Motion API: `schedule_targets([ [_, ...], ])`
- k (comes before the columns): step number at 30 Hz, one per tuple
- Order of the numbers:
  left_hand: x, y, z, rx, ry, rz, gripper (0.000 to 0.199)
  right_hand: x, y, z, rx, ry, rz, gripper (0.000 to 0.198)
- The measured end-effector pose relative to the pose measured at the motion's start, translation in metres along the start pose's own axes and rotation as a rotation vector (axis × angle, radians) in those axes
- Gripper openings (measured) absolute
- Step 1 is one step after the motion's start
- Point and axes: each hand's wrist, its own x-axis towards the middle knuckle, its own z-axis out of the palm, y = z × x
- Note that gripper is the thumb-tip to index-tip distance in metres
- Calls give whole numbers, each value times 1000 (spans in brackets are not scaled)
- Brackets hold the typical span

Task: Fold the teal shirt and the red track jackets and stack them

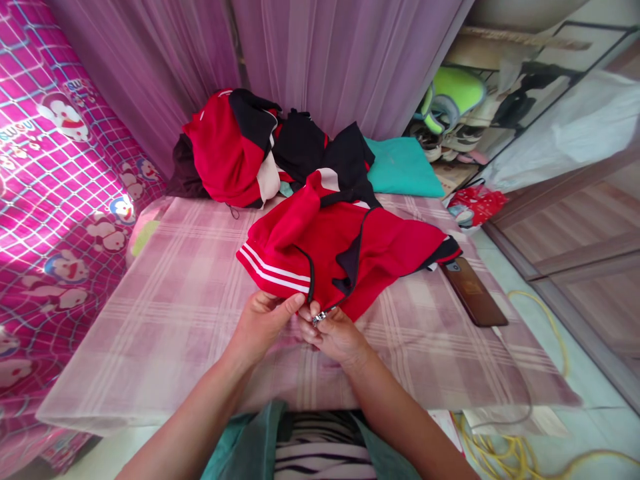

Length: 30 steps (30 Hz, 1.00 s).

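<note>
A red zip-up jacket (330,233) with black panels and white-striped hem lies spread on the checked cloth, its front zip undone. My left hand (270,319) pinches the striped hem beside the left zip edge, thumb on top. Close beside it, my right hand (334,331) is closed on the lower end of the other zip edge. A silver zip slider (321,317) shows at its thumb and fingers. The two hands nearly touch at the jacket's bottom edge. My fingers partly hide the zip ends, so I cannot tell whether they are joined.
Behind the jacket sit a heap of red and black clothes (227,153) and a folded teal cloth (403,167). A brown phone (475,293) with a cable lies at the table's right side. Purple curtains (350,60) hang behind. Yellow cord (493,447) coils on the floor.
</note>
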Motion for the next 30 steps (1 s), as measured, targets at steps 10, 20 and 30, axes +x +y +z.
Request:
schedule_targets([
  [10, -1, 2, 5, 35, 4, -11, 35, 0, -2, 0, -21, -32, -17, 38],
  [20, -4, -3, 3, 154, 84, 132, 25, 10, 8, -3, -25, 94, -171, 34],
  [30, 0, -10, 1, 197, 107, 177, 23, 12, 8, 2, -31, 159, -217, 34],
])
